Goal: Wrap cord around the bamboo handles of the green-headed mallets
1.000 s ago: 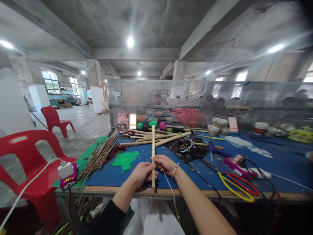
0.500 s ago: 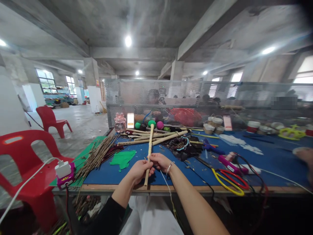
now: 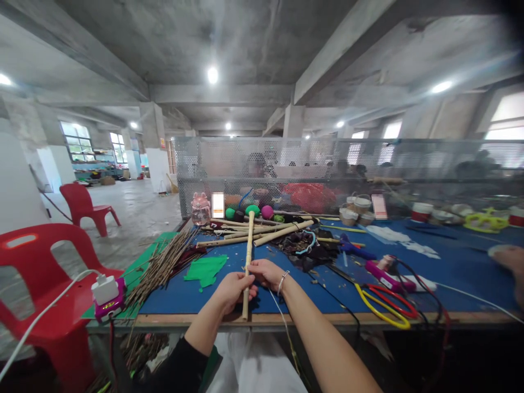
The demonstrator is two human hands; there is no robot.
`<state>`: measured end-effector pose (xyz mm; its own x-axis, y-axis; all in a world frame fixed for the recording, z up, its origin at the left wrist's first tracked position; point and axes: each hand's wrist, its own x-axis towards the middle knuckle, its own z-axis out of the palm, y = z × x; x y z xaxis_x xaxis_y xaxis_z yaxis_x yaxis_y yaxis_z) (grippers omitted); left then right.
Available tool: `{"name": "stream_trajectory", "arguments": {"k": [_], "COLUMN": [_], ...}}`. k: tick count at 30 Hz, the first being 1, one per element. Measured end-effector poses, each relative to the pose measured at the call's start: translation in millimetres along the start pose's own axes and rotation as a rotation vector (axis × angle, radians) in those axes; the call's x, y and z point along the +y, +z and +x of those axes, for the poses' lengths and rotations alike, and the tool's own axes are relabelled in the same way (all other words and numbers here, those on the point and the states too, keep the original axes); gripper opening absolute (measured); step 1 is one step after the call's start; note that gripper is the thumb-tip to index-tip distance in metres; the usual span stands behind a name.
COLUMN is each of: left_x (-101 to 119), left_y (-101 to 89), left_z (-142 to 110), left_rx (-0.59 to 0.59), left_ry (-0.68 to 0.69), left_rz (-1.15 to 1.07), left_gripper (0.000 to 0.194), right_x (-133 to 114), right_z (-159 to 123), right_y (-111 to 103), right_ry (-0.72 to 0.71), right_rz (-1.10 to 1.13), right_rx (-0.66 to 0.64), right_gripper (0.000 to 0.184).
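Note:
A pale bamboo stick [image 3: 249,240] points away from me over the blue table top, its near end by the front edge. My left hand [image 3: 234,292] is closed round its lower part. Just above, my right hand [image 3: 265,273] pinches the same stick; a thin string [image 3: 280,311] hangs from beside that hand over the edge. Beyond the far end lie several more bamboo sticks [image 3: 282,233] and green and magenta balls [image 3: 267,212]. A green cloth scrap [image 3: 206,270] is left of my hands.
A bundle of thin twigs [image 3: 164,262] lies at left, near a purple power strip [image 3: 109,300]. Scissors with yellow and red handles [image 3: 385,305] and a second purple strip [image 3: 385,273] sit at right. Red chairs [image 3: 45,273] stand left. Another person's hand [image 3: 510,259] is far right.
Both hands keep their hold on the bamboo stick, which sits slightly lower in view and a little more upright. The whole view has shifted slightly.

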<state>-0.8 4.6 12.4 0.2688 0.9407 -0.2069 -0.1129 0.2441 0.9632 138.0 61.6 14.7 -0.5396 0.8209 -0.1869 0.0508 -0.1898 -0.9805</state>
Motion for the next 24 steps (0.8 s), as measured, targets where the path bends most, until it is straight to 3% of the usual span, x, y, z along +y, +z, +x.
{"name": "stream_trajectory", "arguments": {"k": [3, 5, 9, 11, 18, 20, 24], "left_x": [0.5, 1.0, 0.7, -0.1, 1.0, 2.0, 1.5], "left_y": [-1.1, -2.3, -5.7, -7.6, -13.7, -12.7, -6.8], "left_z": [-1.8, -0.6, 5.0, 6.4, 0.9, 0.5, 2.5], "left_rx": [-0.118, -0.133, 0.123, 0.189, -0.117, -0.115, 0.024], "left_ry": [-0.032, -0.045, 0.080, 0.144, 0.027, 0.016, 0.066], "left_rz": [-0.140, -0.090, 0.280, 0.346, 0.029, 0.024, 0.146], "left_gripper": [0.022, 0.024, 0.028, 0.032, 0.037, 0.038, 0.038], "right_x": [0.7, 1.4, 0.5, -1.0, -1.1, -0.4, -0.8], "right_z": [0.4, 1.8, 4.2, 3.5, 1.0, 2.1, 2.7], "right_y": [-2.2, -1.3, 4.4, 6.0, -0.8, -0.4, 3.4], "right_ry": [0.011, -0.005, 0.008, 0.024, 0.012, 0.005, 0.013], "right_rz": [-0.002, -0.022, -0.078, -0.085, 0.012, 0.011, -0.041], "right_rx": [-0.023, 0.012, 0.095, 0.113, -0.020, 0.014, 0.069], "right_gripper": [0.028, 0.028, 0.029, 0.032, 0.029, 0.030, 0.030]}}
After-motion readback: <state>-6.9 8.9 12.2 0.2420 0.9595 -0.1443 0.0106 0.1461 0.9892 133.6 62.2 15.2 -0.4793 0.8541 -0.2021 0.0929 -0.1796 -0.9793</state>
